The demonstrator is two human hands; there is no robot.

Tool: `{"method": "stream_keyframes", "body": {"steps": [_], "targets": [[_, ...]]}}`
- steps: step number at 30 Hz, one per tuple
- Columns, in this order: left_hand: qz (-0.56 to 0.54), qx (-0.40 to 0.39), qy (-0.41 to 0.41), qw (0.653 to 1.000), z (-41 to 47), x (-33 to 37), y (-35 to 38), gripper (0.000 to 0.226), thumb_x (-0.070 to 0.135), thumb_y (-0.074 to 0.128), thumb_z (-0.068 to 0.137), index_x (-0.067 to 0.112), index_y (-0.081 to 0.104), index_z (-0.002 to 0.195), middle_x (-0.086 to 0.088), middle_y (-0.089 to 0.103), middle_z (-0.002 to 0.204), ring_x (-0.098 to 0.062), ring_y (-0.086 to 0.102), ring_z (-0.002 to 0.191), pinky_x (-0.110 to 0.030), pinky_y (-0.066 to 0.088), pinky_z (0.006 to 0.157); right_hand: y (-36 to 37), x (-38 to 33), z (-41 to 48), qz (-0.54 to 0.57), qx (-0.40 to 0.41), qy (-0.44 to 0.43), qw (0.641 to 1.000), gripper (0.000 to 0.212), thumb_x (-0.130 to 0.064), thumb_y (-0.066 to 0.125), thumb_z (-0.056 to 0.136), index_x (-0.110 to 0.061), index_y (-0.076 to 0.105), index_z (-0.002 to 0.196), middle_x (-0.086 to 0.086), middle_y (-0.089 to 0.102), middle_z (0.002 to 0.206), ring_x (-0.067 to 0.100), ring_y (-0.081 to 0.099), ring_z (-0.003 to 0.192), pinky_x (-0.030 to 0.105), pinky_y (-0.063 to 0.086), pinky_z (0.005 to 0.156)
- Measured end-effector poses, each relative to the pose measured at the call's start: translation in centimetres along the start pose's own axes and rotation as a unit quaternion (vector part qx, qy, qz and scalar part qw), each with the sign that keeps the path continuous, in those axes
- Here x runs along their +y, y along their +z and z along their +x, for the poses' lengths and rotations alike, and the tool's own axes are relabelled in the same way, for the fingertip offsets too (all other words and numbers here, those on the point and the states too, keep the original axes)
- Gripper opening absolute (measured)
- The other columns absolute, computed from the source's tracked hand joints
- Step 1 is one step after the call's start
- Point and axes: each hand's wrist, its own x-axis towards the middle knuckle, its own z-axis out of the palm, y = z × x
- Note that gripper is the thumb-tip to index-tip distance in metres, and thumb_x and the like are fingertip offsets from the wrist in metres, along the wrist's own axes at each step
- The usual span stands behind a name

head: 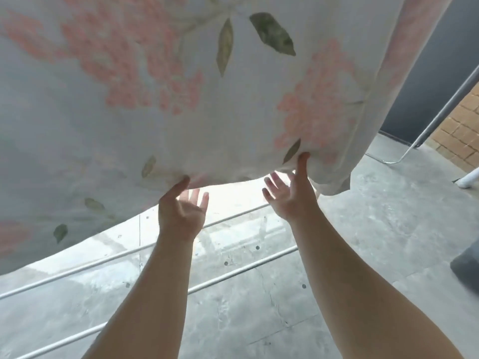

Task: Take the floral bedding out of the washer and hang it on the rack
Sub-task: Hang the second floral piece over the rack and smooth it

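1. Head view: the floral bedding (181,99) fills the upper part of the picture, spread like a canopy above my arms. It is pale cloth printed with pink blossoms and green leaves, and light shows through it.
2. Its lower hem sweeps across the picture, dropping low toward the far left, lifting where my hands meet it, and ending in a hanging corner to the right of my right hand. The long run of the cloth goes roughly left to right, and the sheet slopes upward and away from the hem.
3. My left hand (182,211) reaches up to the hem left of its middle. The thumb presses the near face of the cloth while the other fingers are spread behind the edge, so this is a loose pinch on the bedding, not a fist.
4. My right hand (289,196) meets the hem further right, close to the hanging corner. The thumb lies up against the cloth's near side, the fingers fan out below and behind the edge; again a light thumb-and-finger hold.
5. Below the bedding, the rack (233,218) shows as thin white rails running diagonally under my forearms; one metal leg stands beyond the hanging corner.
6. Under it all lies a grey concrete floor (375,229); a brick wall (458,136) stands right of the corner.
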Motion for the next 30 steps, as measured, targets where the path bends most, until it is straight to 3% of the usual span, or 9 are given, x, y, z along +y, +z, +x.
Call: {"method": "stream_keyframes", "body": {"steps": [3,5,10,12,14,17,23,27,30], "targets": [[-0.023,-0.114,0.030,0.993,2.1,-0.1,-1.8,0.058,0.010,0.066,0.079,0.024,0.058,0.134,0.001,0.066,0.133,-0.019,0.058,0.128,-0.044,0.035,0.113,-1.6,0.7,3.8,0.043,-0.105,-0.018,0.993,0.097,-0.083,0.048,0.081,-0.023,0.030,0.155,0.010,0.045,0.154,0.028,0.048,0.138,0.046,0.034,0.115],[-0.052,-0.130,0.047,0.989,3.0,-0.5,-2.7,0.053,0.012,0.067,0.079,0.020,0.059,0.132,-0.002,0.068,0.129,-0.019,0.061,0.125,-0.042,0.034,0.114,-2.5,1.6,5.5,0.085,-0.186,-0.022,0.979,0.093,-0.079,0.050,0.084,-0.021,0.033,0.155,0.008,0.048,0.152,0.028,0.049,0.137,0.049,0.032,0.118],[-0.020,-0.166,0.095,0.981,3.0,-0.7,-2.2,0.025,0.019,0.069,0.086,0.020,0.068,0.110,0.000,0.070,0.118,-0.019,0.065,0.119,-0.035,0.043,0.106,-1.7,1.4,5.3,0.153,-0.253,-0.036,0.955,0.052,-0.056,0.064,0.092,-0.017,0.062,0.127,0.008,0.063,0.138,0.030,0.062,0.125,0.051,0.043,0.111],[-0.023,-0.179,0.100,0.978,2.8,-0.8,-1.9,0.020,0.020,0.066,0.093,0.019,0.069,0.112,0.000,0.072,0.115,-0.016,0.068,0.113,-0.023,0.050,0.092,-1.4,1.0,5.1,0.200,-0.260,-0.044,0.944,0.034,-0.041,0.067,0.095,-0.013,0.067,0.113,0.009,0.065,0.132,0.031,0.062,0.125,0.051,0.046,0.107],[-0.023,-0.169,0.102,0.980,3.0,-1.1,-2.2,0.017,0.022,0.066,0.094,0.020,0.070,0.111,0.003,0.074,0.110,-0.009,0.071,0.097,-0.009,0.047,0.064,-1.4,0.6,5.2,0.244,-0.283,-0.053,0.926,0.019,-0.021,0.067,0.095,-0.011,0.068,0.112,0.011,0.066,0.126,0.030,0.059,0.128,0.051,0.045,0.108],[-0.051,-0.160,0.126,0.978,3.6,-1.6,-2.8,0.018,0.018,0.065,0.096,0.014,0.069,0.113,0.000,0.075,0.107,-0.011,0.072,0.098,-0.019,0.057,0.069,-1.8,-0.2,5.7,0.290,-0.316,-0.099,0.898,0.027,0.001,0.058,0.092,-0.009,0.068,0.115,0.013,0.070,0.116,0.031,0.059,0.124,0.053,0.041,0.112],[-0.059,-0.130,0.143,0.979,4.4,-1.6,-2.7,0.019,0.017,0.063,0.097,0.007,0.068,0.111,-0.006,0.076,0.106,-0.015,0.073,0.099,-0.026,0.060,0.077,-1.4,-0.1,6.7,0.288,-0.279,-0.111,0.909,0.039,0.015,0.054,0.081,-0.010,0.070,0.105,0.010,0.073,0.104,0.031,0.063,0.112,0.051,0.041,0.111],[-0.061,-0.122,0.154,0.979,4.7,-1.4,-2.8,0.019,0.019,0.060,0.098,0.007,0.068,0.110,-0.007,0.077,0.103,-0.015,0.074,0.096,-0.027,0.060,0.075,-2.2,1.1,7.6,0.328,-0.240,-0.053,0.912,0.041,0.010,0.065,0.086,-0.005,0.063,0.124,0.005,0.067,0.116,0.022,0.066,0.117,0.038,0.047,0.107],[-0.069,-0.115,0.158,0.978,4.9,-1.3,-2.7,0.020,0.019,0.060,0.098,0.006,0.068,0.111,-0.007,0.077,0.103,-0.015,0.074,0.095,-0.029,0.061,0.075,-2.1,2.5,8.3,0.235,-0.239,0.013,0.942,0.073,-0.019,0.080,0.085,-0.008,0.042,0.147,0.011,0.061,0.132,0.031,0.063,0.122,0.043,0.050,0.103]]}}
